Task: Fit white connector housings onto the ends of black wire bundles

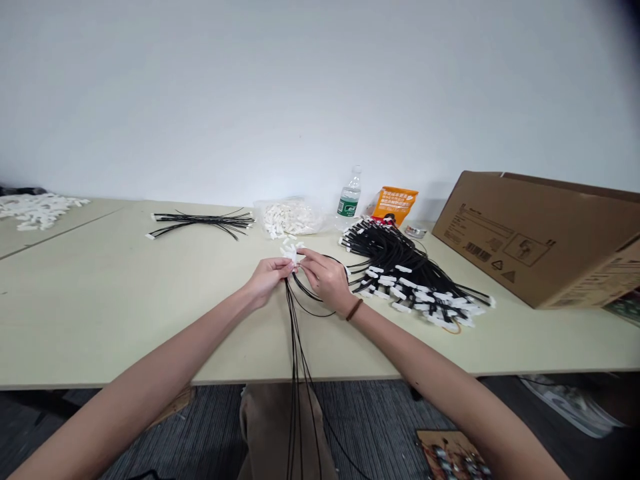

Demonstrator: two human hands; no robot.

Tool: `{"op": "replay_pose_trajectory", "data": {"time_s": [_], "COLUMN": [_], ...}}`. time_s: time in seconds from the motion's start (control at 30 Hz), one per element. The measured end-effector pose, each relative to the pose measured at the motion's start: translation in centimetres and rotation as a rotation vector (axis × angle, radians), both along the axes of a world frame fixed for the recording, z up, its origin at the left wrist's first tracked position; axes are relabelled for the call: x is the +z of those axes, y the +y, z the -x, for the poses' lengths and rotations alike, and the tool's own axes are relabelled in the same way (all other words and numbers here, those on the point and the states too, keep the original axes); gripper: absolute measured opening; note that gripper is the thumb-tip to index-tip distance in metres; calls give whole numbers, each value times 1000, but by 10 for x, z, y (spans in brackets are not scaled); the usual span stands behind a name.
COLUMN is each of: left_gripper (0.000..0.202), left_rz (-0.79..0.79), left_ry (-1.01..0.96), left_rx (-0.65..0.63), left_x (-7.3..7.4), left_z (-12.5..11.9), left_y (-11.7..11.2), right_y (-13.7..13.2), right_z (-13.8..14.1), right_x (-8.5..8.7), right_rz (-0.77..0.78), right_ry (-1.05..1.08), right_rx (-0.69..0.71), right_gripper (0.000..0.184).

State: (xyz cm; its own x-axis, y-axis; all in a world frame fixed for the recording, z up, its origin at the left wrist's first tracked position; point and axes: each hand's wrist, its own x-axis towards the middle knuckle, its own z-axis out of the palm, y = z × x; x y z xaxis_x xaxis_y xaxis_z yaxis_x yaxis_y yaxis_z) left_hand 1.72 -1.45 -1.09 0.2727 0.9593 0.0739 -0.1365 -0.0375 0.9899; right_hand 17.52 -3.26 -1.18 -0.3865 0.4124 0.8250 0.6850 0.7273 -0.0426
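My left hand [267, 280] and my right hand [325, 277] meet above the table, both pinching a small cluster of white plastic wire connectors [291, 255]. Thin black wires [294, 340] run from that cluster, hanging past the table's front edge toward my lap, and a loop curves under my right hand. Just right of that hand lies a large fanned bundle of black wires [400, 263] ending in white connectors. The exact grip of each hand's fingers is partly hidden by the hands themselves.
A clear bag of white connectors [289, 219] and a smaller black wire bundle [200, 223] lie ahead. Further off are a white pile [35, 210], water bottle [349, 193], orange packet [395, 205], and large cardboard box [520, 240] at right.
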Motion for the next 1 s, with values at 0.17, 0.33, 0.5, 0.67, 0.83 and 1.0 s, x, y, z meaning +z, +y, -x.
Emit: {"op": "replay_pose_trajectory", "data": {"time_s": [0.17,0.33,0.5,0.67,0.83,1.0], "left_gripper": [28,28,31,33,33,29], "left_rz": [-5,-1,6,-7,11,12], "left_ry": [6,-1,-9,-15,-20,-24], "left_rx": [-6,-5,17,70,25,3], "left_x": [1,1,1,4,4,4], "left_z": [0,0,0,3,4,4], "left_y": [0,1,2,5,6,5], "right_y": [1,2,2,3,3,1], "right_z": [-1,-3,-4,-6,-7,-6], "right_x": [3,6,8,6,5,6], "right_rz": [-9,-15,4,27,8,-20], "right_ry": [-5,-54,-75,-49,-39,-43], "right_rx": [-1,34,50,69,59,27], "right_gripper": [19,18,18,17,15,15]}}
